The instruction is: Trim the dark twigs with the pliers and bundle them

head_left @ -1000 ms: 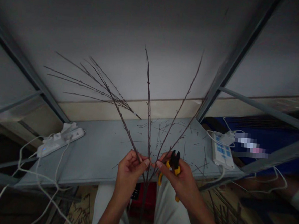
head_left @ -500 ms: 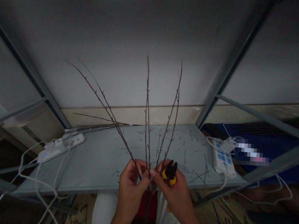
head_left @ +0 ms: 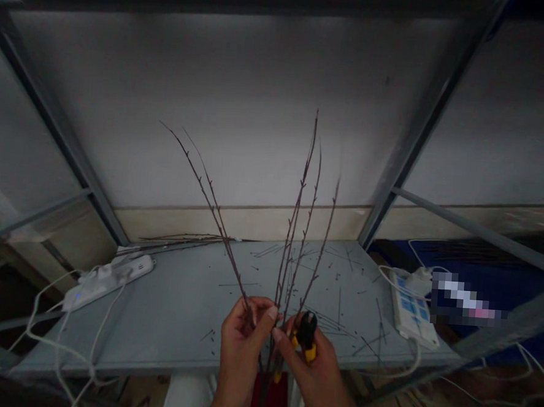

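My left hand (head_left: pixel 241 343) is closed in a pinch around a thin bare branch (head_left: pixel 293 229) near the point where its dark twigs fork upward. My right hand (head_left: pixel 310 368) grips yellow-and-black cutting pliers (head_left: pixel 307 337), and its thumb and forefinger touch the same branch beside the left fingers. The branch's stem runs down between my knees, over something red below. One twig (head_left: pixel 204 184) leans up to the left, while the others stand close together at the centre.
A grey shelf (head_left: pixel 168 308) is littered with short twig cuttings. A bundle of twigs (head_left: pixel 182 242) lies at its back. A white power strip (head_left: pixel 106 274) with trailing cables sits left, another (head_left: pixel 412 304) right. Slanted metal posts frame the shelf.
The branch has turned in my hands: the wide left spray is gone from view and the upright twigs have drawn together. Both hands sit slightly lower in the view.
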The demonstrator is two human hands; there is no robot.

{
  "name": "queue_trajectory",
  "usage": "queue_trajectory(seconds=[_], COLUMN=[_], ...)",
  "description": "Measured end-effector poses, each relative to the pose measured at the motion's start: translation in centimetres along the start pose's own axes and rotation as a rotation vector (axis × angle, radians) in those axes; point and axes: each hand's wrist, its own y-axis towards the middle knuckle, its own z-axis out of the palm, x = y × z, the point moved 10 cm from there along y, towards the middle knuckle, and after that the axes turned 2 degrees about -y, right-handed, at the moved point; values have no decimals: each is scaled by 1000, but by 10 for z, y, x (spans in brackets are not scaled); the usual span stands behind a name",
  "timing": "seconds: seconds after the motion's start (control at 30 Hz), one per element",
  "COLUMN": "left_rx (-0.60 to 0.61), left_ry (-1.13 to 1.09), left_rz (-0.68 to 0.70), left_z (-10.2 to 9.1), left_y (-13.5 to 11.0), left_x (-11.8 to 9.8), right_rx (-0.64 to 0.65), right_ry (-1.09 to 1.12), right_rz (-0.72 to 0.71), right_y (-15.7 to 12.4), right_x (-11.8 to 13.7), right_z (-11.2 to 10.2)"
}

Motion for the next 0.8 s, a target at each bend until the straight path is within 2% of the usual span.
queue_trajectory(seconds=[0.23, 0.4, 0.53, 0.6, 0.67, 0.73, 0.8], left_rx=[71, 35, -28, -25, -7, 6, 8], left_ry=[-124, -159, -106, -83, -66, -55, -50], left_rz=[-117, -144, -121, -117, -122, -135, -154], left_z=[1, 0, -6, -8, -10, -12, -14], left_y=[1, -1, 0, 2, 5, 6, 6], left_x=[23, 30, 26, 25, 27, 31, 35], right_rx=[48, 11, -42, -46, -21, 9, -13], right_ry=[63, 146, 44, -36, -46, 66, 291], right_rz=[98, 251, 192, 159, 192, 289, 438], right_y=[0, -6, -8, -9, -13, -21, -36], right_x=[-11, -36, -42, -45, -56, -73, -94], right_z=[0, 2, -8, -17, -24, -27, -28])
